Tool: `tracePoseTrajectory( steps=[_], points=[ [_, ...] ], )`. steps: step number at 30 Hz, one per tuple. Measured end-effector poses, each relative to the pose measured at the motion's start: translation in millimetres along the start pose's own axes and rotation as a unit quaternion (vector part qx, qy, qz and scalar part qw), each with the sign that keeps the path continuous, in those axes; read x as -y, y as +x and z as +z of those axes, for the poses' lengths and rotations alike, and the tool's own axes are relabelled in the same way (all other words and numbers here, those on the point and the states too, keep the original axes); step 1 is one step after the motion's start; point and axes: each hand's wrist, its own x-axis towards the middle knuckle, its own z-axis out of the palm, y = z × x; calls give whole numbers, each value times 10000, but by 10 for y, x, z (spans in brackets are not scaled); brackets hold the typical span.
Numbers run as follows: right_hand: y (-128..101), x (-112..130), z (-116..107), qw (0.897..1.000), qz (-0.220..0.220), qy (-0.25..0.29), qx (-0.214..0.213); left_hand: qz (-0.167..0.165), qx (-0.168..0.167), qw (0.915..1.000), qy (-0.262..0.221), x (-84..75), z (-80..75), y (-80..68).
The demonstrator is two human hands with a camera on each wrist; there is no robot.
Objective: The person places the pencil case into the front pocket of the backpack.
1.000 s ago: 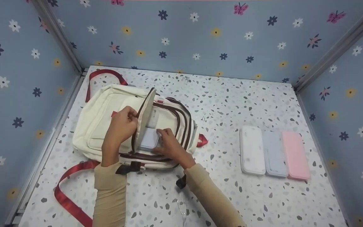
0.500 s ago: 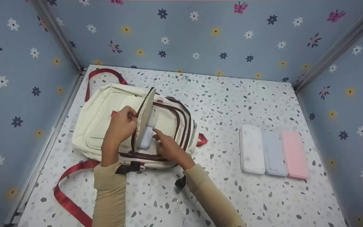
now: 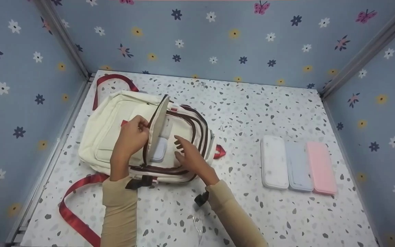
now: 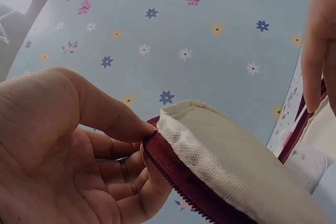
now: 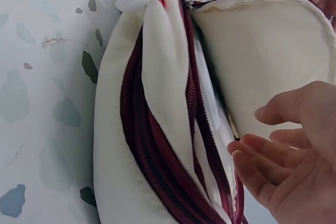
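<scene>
A cream backpack (image 3: 111, 130) with dark red zips and red straps lies on the speckled table. My left hand (image 3: 132, 135) pinches the edge of its open front flap (image 4: 220, 156) and holds it up. A pale blue phone case (image 3: 158, 150) sits partly inside the opened pocket. Just right of the pocket hovers my right hand (image 3: 185, 152), fingers straight and empty, above the backpack (image 5: 157, 129). In the right wrist view those fingers (image 5: 268, 169) are spread beside the flap's inner face.
Three phone cases lie side by side at the right: white (image 3: 274, 162), pale blue (image 3: 298, 165) and pink (image 3: 321, 167). Blue flowered walls (image 3: 218, 37) close in the table on three sides. A red strap (image 3: 75, 206) trails toward the front left.
My right hand pushed the pale blue case deeper into the pocket, let go and drew back to the right with open fingers. The left hand kept holding the flap.
</scene>
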Motion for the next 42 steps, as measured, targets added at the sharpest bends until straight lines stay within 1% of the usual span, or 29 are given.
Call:
tracePoseTrajectory(
  steps=[5, 12, 16, 20, 26, 30, 39, 42],
  points=[
    [-103, -9, -80, 9997, 16, 43, -231, -35, -35, 10000, -5, 5, 2, -3],
    [-241, 5, -185, 9974, -206, -6, -696, -118, 22, 9999, 14, 8, -3, -9],
    [-318, 24, -250, 9946, -298, 30, -991, -98, 46, 9999, 12, 5, -8, -10],
    [-385, 13, -312, 9910, -277, 36, -1311, -97, 29, 9999, 23, 5, -10, -10],
    [-467, -57, -396, 9851, -228, -128, -1699, -105, 23, 9999, 6, 8, -12, -15],
    [-524, -109, -442, 9825, -201, -159, -1846, -97, 28, 9999, 9, 12, -11, -13],
    [-633, -161, -517, 9800, -119, -14, -1988, -152, 67, 9999, 6, 21, -15, -1],
    [-657, -176, -542, 9784, -29, 28, -2064, -152, 85, 9998, 15, 10, -20, -9]
  ],
)
